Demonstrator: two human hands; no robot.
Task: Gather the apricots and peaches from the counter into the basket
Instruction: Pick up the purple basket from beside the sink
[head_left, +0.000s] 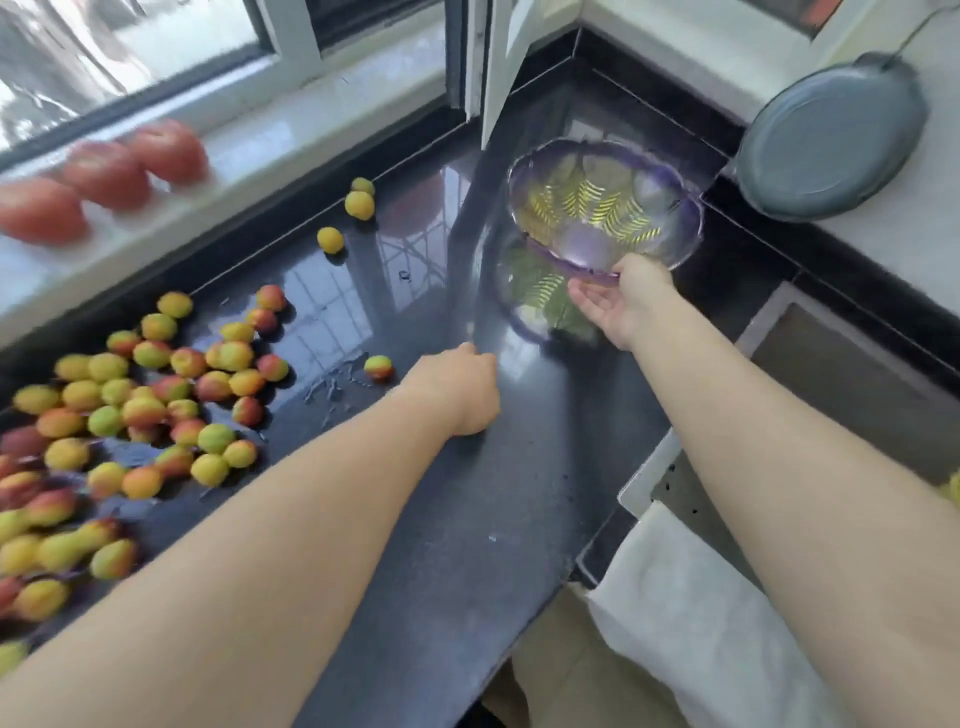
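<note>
**Basket lifted over a fruit-strewn surface**

A person's right hand (626, 301) grips the near rim of a clear, purple-edged basket (605, 202), thumb on top and fingers (587, 299) curled beneath — the basket is tilted and raised above the dark, glossy surface (441, 519) toward its far right corner, its reflection showing below. The basket appears to hold no fruit. The left hand (457, 389) rests knuckles-up near the middle of the surface, its fingers folded under and out of sight, so it cannot be told whether they hold anything. Apricots and peaches (145, 415) lie heaped along the left edge, with one stray apricot (378, 367) just beside the left hand and a few more (358, 205) near the far edge. Three red tomatoes (106, 174) sit blurred on the windowsill — a grey pan (831, 140) leans at the far right.
</note>
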